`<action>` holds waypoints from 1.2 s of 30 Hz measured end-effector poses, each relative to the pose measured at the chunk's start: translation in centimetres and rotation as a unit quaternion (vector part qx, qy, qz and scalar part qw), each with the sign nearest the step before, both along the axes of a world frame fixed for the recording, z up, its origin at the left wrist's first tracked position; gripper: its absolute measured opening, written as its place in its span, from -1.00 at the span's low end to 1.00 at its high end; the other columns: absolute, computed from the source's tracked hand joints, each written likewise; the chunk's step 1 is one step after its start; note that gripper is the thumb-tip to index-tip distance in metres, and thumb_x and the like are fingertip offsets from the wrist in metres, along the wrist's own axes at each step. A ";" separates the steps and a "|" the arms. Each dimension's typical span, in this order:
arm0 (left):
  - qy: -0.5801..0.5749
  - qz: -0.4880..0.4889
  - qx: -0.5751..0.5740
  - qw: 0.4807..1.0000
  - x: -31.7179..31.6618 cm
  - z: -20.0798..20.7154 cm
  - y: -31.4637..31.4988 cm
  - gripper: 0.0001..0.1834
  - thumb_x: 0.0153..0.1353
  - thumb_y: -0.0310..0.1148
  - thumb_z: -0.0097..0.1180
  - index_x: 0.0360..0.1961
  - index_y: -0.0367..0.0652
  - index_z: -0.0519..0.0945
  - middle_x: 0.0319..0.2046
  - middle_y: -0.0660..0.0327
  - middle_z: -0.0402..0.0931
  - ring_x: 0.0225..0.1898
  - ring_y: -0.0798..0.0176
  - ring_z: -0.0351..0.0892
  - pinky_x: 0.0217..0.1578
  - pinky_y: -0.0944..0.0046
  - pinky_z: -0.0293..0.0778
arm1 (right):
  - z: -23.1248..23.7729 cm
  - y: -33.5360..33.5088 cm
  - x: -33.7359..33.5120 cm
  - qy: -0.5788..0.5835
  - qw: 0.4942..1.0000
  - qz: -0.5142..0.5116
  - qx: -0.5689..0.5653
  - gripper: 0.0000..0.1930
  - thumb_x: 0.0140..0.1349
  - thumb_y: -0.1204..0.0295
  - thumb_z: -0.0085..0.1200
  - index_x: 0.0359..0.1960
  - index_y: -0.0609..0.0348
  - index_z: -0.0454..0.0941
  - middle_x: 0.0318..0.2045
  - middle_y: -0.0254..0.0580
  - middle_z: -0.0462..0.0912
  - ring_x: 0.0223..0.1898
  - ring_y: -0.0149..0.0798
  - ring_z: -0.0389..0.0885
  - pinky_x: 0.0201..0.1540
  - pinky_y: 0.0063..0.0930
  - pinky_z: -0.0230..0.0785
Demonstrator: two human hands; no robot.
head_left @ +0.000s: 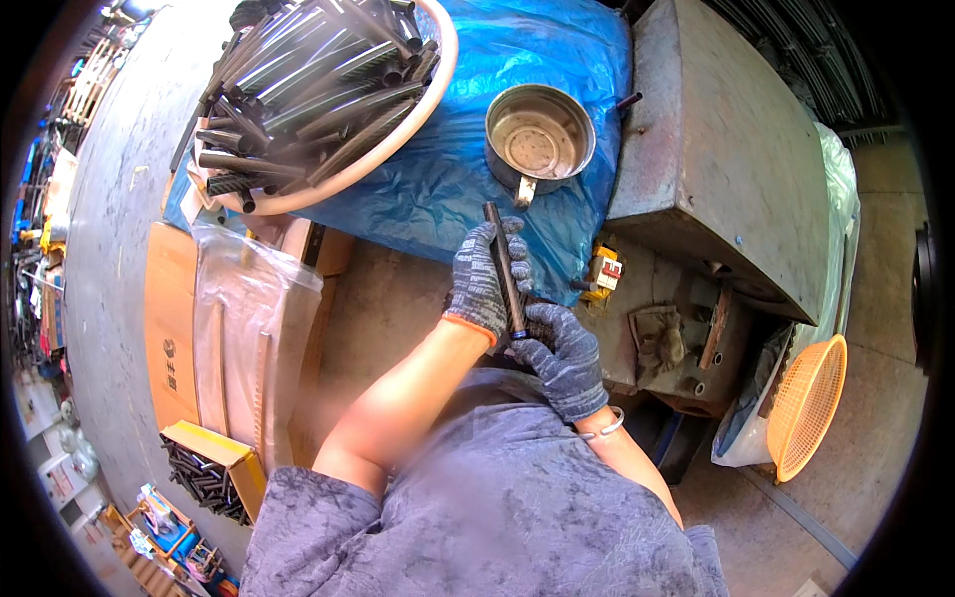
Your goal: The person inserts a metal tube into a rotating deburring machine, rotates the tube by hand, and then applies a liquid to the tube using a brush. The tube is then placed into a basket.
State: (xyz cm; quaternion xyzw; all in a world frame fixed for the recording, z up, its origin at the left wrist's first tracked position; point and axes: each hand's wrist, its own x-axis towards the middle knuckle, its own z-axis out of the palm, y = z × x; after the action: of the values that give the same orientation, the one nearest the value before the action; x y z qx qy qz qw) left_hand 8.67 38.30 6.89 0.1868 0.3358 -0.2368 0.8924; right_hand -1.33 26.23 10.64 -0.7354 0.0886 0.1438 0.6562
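Note:
Both my hands wear grey knit gloves and hold one short dark tube (505, 267) in front of my chest. My left hand (481, 271) wraps round its upper part, with the far end sticking out past the fingers. At the near end, which shows a bit of blue, my right hand (559, 356) pinches the tube between thumb and fingers. Just beyond my hands a metal mug (538, 139) stands on blue plastic sheeting (418, 189), its handle toward me. A large pale basin (445, 75) at the far left is heaped with similar dark tubes (318, 90).
A grey metal cabinet (736, 149) stands at the right, with a worn glove (658, 343) beneath it. A red-and-white switch (607, 271) sits by the sheeting. An orange basket (808, 408) is far right. Cardboard boxes (174, 328) stand left, one holding short dark pieces (206, 485).

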 end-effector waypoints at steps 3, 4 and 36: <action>-0.032 0.008 -0.008 0.999 -0.4 -0.3 0.1 -0.70 0.32 -0.12 -0.04 -0.16 -0.14 0.45 -0.55 0.33 0.36 -0.63 0.35 0.33 -0.64 0.35 0.33 | -0.6 -0.2 -0.1 -0.006 1.000 0.004 0.004 -0.63 0.12 0.65 0.15 -0.01 0.34 0.44 -0.26 -0.13 0.64 -0.26 -0.38 0.63 -0.17 -0.52 0.52; -0.047 0.013 -0.013 0.999 -0.6 -0.4 0.1 -0.72 0.31 -0.14 -0.02 -0.17 -0.14 0.45 -0.53 0.32 0.37 -0.60 0.34 0.35 -0.61 0.35 0.36 | -0.7 -0.3 -0.1 -0.017 1.000 0.009 -0.005 -0.63 0.12 0.66 0.14 0.00 0.35 0.44 -0.26 -0.13 0.63 -0.26 -0.38 0.63 -0.17 -0.52 0.52; -0.149 -0.028 -0.124 0.981 -0.7 -1.4 -0.2 -0.71 0.29 -0.18 0.09 -0.07 -0.09 0.45 -0.35 0.26 0.44 -0.37 0.30 0.44 -0.30 0.20 0.43 | -2.1 -1.0 -0.4 0.039 0.988 -0.095 0.113 -0.65 0.15 0.61 0.16 0.00 0.33 0.43 -0.29 -0.18 0.65 -0.29 -0.44 0.60 -0.25 -0.56 0.47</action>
State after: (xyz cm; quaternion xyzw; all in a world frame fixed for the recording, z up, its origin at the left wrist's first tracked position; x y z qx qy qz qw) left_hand 8.00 38.13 5.53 0.1178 0.1614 -0.2709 0.9416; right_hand -1.77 25.24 8.58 -0.6389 0.1666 0.1188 0.7415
